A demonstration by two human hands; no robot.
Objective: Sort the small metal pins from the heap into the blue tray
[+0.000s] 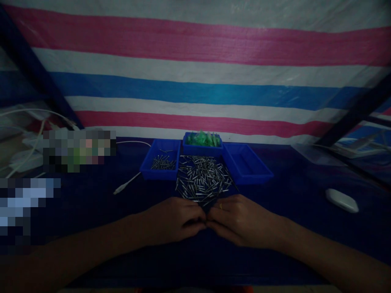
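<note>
Metal pins [204, 177] nr L hand [181, 215]

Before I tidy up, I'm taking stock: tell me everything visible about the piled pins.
The piled pins are many, thin, straight, silvery and metallic-looking, lying loose at all angles. They rest on the dark table, just before the back tray, between the left tray and right tray. The near edge lies by the left hand and right hand; dimness hides whether they touch.
</note>
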